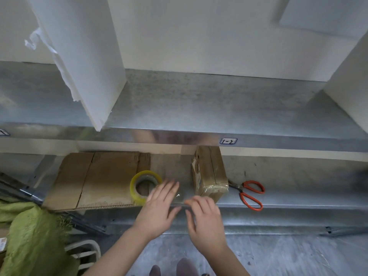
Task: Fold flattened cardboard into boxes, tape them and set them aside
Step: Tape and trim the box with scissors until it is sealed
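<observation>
Steel shelf edge — left hand lies flat, right hand seems to pinch a clear tape strip, probably parked there ready; taped box just behind the grip, flattened cardboard left of it.

Lower shelf: a narrow lane ran between tape roll and taped box, its mouth filled by left hand and right hand. Flattened cardboard covered the left. Scissors lay just right of the box, with bare shelf beyond. The upper shelf overhung.
</observation>
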A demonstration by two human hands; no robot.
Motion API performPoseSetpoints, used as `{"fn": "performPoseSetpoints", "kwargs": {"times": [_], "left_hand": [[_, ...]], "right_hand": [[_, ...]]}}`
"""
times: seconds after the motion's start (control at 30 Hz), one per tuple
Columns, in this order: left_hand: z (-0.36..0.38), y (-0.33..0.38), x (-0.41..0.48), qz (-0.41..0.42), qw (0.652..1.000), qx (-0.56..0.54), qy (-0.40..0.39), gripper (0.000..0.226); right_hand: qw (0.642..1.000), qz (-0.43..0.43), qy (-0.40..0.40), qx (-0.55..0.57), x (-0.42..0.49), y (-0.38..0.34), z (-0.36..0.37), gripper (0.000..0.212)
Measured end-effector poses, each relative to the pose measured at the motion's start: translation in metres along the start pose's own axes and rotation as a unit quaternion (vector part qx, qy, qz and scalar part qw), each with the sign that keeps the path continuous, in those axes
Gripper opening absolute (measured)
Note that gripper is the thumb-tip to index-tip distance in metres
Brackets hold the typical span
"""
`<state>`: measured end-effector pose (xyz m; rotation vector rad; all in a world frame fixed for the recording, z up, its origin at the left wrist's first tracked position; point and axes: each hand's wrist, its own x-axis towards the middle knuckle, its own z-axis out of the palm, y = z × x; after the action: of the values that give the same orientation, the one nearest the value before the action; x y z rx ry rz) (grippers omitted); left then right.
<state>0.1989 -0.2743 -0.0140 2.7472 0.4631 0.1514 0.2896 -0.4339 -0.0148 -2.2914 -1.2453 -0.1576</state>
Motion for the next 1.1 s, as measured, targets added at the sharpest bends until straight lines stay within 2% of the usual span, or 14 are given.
{"fn": "performPoseSetpoints", "kwargs": {"times": [0.13,0.27,0.33,0.43,0.5,0.6,0.7,0.77,0.87,0.93,1.0,1.1], "left_hand": [[-0.003,0.059,0.007,0.025,0.999,-0.022,0.015,0.068],[0.008,0.096,0.016,0.025,0.999,-0.014,0.023,0.066],[0.014,0.105,0.020,-0.013,1.000,-0.018,0.019,0.068],[0.017,0.113,0.023,-0.063,0.995,-0.065,0.029,0.071],[0.020,0.118,0.024,-0.093,0.984,-0.150,0.033,0.066],[0.027,0.126,0.027,-0.142,0.938,-0.312,0.053,0.070],[0.031,0.129,0.030,-0.186,0.892,-0.405,0.083,0.064],[0.031,0.128,0.031,-0.198,0.887,-0.405,0.100,0.057],[0.023,0.120,0.037,-0.189,0.908,-0.356,0.117,0.050],[0.020,0.115,0.046,-0.190,0.920,-0.318,0.125,0.044],[0.021,0.116,0.056,-0.191,0.928,-0.285,0.143,0.034],[0.028,0.124,0.064,-0.210,0.925,-0.254,0.189,0.024]], "right_hand": [[0.999,0.021,0.042,-0.029,-0.010,0.033,-0.037,0.032],[0.998,0.056,0.015,-0.032,-0.007,0.065,-0.052,0.042],[0.998,0.066,-0.001,-0.017,-0.002,0.078,-0.053,0.045],[0.990,0.106,-0.053,0.082,0.005,0.087,-0.053,0.045],[0.971,0.134,-0.074,0.186,0.008,0.089,-0.053,0.046],[0.907,0.199,-0.070,0.364,0.012,0.088,-0.054,0.050],[0.876,0.223,-0.062,0.423,0.010,0.089,-0.055,0.058],[0.869,0.219,-0.077,0.438,0.010,0.093,-0.057,0.060],[0.878,0.218,-0.084,0.417,0.019,0.103,-0.059,0.046],[0.905,0.208,-0.064,0.367,0.029,0.106,-0.059,0.033],[0.941,0.184,-0.044,0.280,0.037,0.106,-0.056,0.029],[0.964,0.173,-0.008,0.204,0.039,0.101,-0.050,0.024]]}}
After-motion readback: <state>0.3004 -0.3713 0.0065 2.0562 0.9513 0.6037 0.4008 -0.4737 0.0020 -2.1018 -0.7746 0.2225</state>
